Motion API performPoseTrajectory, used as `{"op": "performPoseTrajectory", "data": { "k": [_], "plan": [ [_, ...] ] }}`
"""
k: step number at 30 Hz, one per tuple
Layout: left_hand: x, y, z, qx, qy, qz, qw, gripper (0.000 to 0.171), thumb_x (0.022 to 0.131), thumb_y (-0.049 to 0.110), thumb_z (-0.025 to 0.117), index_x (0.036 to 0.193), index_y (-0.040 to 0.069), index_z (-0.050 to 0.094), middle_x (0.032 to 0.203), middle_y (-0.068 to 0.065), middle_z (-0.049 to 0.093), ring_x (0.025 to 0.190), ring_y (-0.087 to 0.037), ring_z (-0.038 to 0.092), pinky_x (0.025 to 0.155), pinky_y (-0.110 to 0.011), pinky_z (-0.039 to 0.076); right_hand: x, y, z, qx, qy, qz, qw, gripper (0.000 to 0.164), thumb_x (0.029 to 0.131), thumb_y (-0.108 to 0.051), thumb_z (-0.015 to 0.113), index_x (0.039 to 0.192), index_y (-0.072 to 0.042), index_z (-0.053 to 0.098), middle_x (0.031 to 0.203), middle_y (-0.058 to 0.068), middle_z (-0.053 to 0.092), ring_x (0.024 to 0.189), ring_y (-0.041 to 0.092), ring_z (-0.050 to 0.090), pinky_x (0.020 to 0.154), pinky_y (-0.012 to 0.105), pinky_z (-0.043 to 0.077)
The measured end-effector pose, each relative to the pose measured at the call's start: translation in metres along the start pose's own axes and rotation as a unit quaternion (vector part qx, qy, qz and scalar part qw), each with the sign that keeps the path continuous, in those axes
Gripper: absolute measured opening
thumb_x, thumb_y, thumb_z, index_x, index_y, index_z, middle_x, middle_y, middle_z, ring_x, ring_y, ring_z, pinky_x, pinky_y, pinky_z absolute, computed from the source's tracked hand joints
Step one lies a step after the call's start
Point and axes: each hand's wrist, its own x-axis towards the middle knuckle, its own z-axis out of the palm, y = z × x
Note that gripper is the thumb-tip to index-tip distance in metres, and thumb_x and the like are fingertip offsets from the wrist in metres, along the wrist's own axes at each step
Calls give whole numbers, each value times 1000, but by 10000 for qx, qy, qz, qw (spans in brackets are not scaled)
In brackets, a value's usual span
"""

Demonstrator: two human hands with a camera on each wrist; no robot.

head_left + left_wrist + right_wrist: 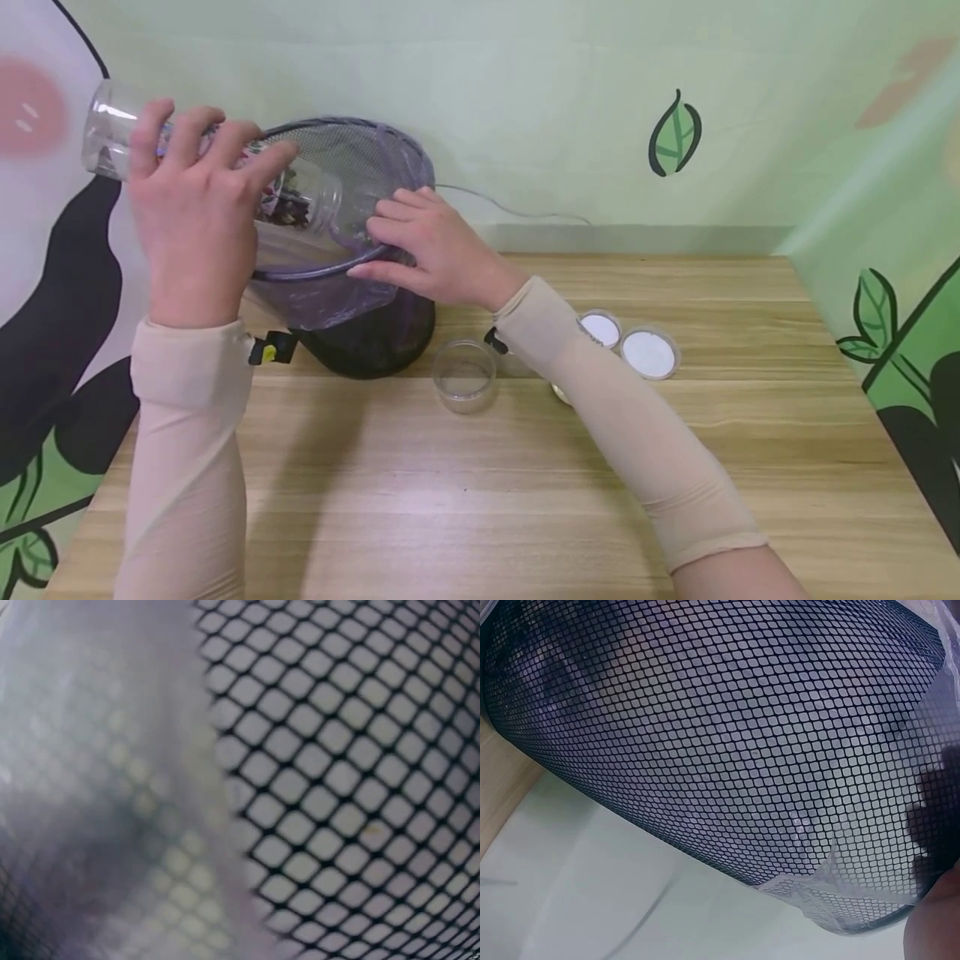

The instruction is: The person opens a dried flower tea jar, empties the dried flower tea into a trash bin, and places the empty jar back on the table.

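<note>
My left hand [198, 200] grips a clear plastic jar [111, 133], tipped on its side with its mouth inside the bin. Dark, dried-looking bits [288, 204] lie in the jar near that mouth. The black mesh wastebasket [375, 337] leans toward the left hand, lined with a thin purple plastic bag [322, 304] folded over its rim. My right hand [442, 250] holds the near right part of this rim, thumb outside and fingers over the inner side. Close mesh fills the left wrist view; in the right wrist view, the basket wall [727, 735] shows beside a fingertip [934, 919].
A clear round plastic tub [465, 379] stands on the wooden table [465, 517] right of the basket. Two small tubs of white material, one nearer [648, 352] and one behind [600, 327], sit farther right. The right forearm partly hides a yellowish item [561, 393]. Printed cloth walls border the table.
</note>
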Motion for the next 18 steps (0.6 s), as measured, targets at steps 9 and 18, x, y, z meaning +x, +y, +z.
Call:
{"op": "performPoseTrajectory", "data": {
  "k": [9,18],
  "plan": [
    [-4,-1,0,-312,451,-481,9973,51,107,-2,37,118,30,76,117,-5,73,123,-30,56,123,-40,28,1,-1,2,13,44,-70,10000,37,95,-43,72,91,-8,63,85,2,54,87,22,47,79,34,33],
    [-1,1,-1,36,436,233,9988,50,108,-2,42,124,31,75,117,-3,73,123,-27,58,125,-37,27,1,-2,-1,-11,2,-11,10000,37,95,-43,72,92,-8,65,86,2,55,88,22,47,79,33,33]
  ]
}}
